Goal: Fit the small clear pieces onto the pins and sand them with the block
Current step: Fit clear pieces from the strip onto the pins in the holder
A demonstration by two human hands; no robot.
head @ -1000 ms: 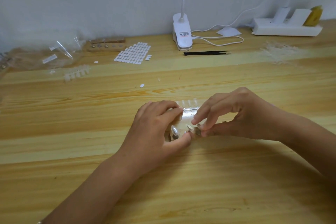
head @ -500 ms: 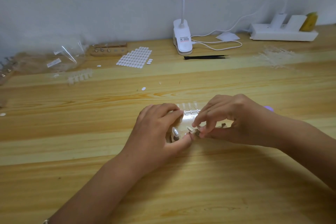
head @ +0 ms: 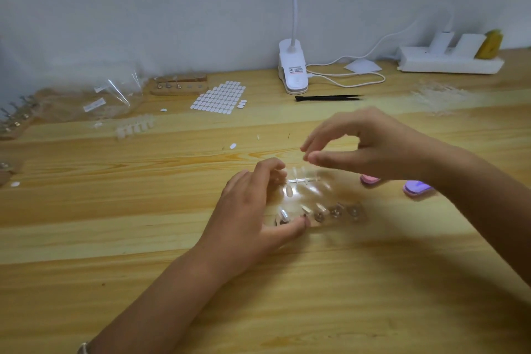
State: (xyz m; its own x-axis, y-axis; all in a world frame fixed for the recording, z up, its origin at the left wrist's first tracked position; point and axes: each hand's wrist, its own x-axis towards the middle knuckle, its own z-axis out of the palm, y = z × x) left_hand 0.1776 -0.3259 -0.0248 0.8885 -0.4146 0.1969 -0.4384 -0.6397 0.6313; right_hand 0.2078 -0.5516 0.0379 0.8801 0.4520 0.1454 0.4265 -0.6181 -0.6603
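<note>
A person's left hand (head: 253, 215) grips the left end of a transparent stand with a row of metal pins (head: 336, 211) on a pale wooden table (head: 115, 238). A strip of small clear pieces (head: 301, 180) lies at the stand's twelve o'clock and a pink sanding block (head: 370, 179) at its two o'clock. The right hand (head: 367, 149) hovers above, fingers curved toward the thumb. Blur hides whether it holds anything.

left hand (head: 253, 211) low, fingers curled | right hand (head: 373, 149) higher, near-pinch
</note>
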